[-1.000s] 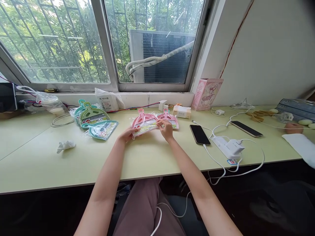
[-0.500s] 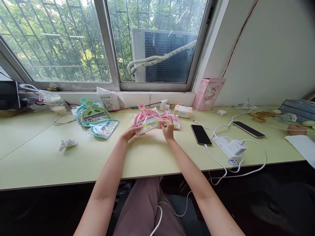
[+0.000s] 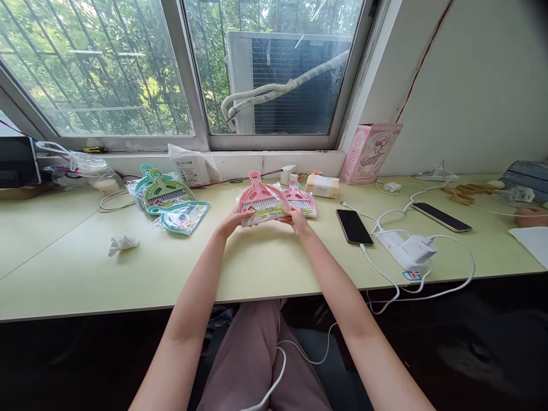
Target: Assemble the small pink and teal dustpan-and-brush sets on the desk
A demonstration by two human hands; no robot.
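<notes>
Two bare hands meet over the pale green desk (image 3: pixel 265 268) in the head view, and both are on one pink dustpan set (image 3: pixel 262 201), still in its clear wrapper. Left hand (image 3: pixel 230 222) grips the lower left corner, fingers curled under and thumb on top, pinching the packet's edge. Right hand (image 3: pixel 298 219) takes the lower right corner the same way, fingers pressed together against the printed label strip. Packet is lifted, tilted up toward the window, handle pointing away from the person.

Just behind it and to the right, a second pink dustpan set (image 3: pixel 300 201) lies flat on the desk, partly hidden by the raised one. Off to the left, well apart, a small pile of green and teal dustpan sets (image 3: pixel 169 201) sits in wrappers, with a crumpled tissue (image 3: pixel 123 244) nearer the desk's front edge. On the right, a dark phone (image 3: pixel 354 226) lies face up, a white cable running from it to a white charger block (image 3: pixel 414 249). A tissue pack (image 3: pixel 322 185) and a pink box (image 3: pixel 371 151) stand by the window sill. At the far right edge, another person's hand (image 3: pixel 531 216) rests on the desk.
</notes>
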